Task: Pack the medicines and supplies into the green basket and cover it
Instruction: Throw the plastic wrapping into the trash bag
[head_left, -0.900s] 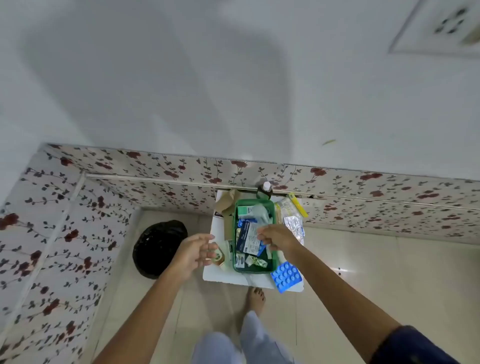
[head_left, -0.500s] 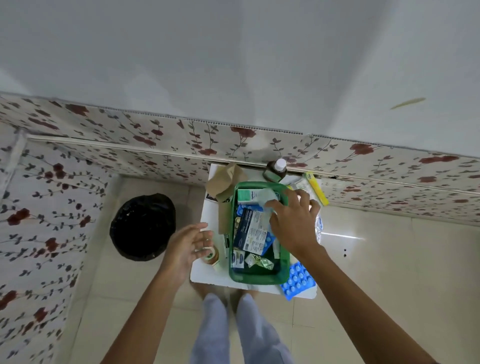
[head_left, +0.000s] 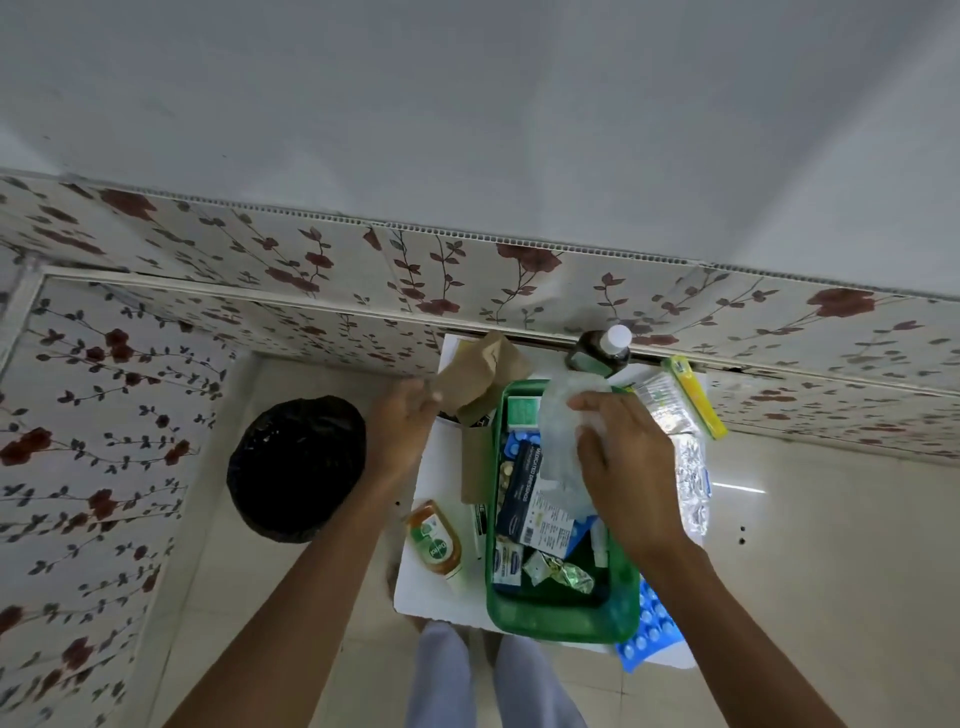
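The green basket (head_left: 561, 616) stands on a small white table (head_left: 436, 467). It holds a dark blue dressing box (head_left: 517, 483), small cartons and a green foil sachet (head_left: 563, 574). My right hand (head_left: 623, 467) is over the basket's far half, with thumb and fingers closed on a clear plastic packet (head_left: 556, 436). My left hand (head_left: 400, 431) is left of the basket, fingers apart, fingertips at the edge of a brown paper bag (head_left: 483, 374). An amber antiseptic bottle (head_left: 434, 540) lies on the table left of the basket.
A dark bottle with a white cap (head_left: 602, 348) stands behind the basket by the floral wall. A yellow-edged packet (head_left: 693, 400) and foil strips (head_left: 691, 483) lie to the right. A blue blister pack (head_left: 652, 634) pokes out underneath. A black bin (head_left: 296, 467) sits on the floor to the left.
My left hand has left the amber bottle and moved up to the brown paper bag. My right hand has stayed over the basket, its fingers now on the clear packet. The view has come closer.
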